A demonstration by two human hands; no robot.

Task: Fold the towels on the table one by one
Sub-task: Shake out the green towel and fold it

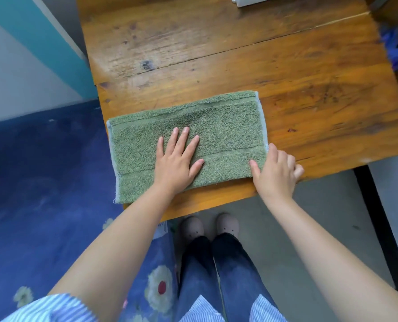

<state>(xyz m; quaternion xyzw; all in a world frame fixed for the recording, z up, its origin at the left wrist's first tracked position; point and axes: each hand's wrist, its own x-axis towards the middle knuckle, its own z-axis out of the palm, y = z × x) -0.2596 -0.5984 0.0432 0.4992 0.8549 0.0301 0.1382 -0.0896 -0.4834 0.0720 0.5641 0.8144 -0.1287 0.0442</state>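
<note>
A green towel (216,126) lies as a long flat rectangle at the near left corner of the wooden table (239,54), its left end reaching the table's left edge. My left hand (177,163) presses flat on the towel's middle with the fingers spread. At the towel's near right corner, my right hand (274,173) has its thumb on top of the cloth and its fingers curled at the right edge, gripping it. No other towel is in view.
A white object (251,1) sits at the table's far edge. Something blue-purple (393,49) hangs by the right side. A blue flowered cloth (54,170) covers the area left of the table. My feet (209,226) stand under the near edge.
</note>
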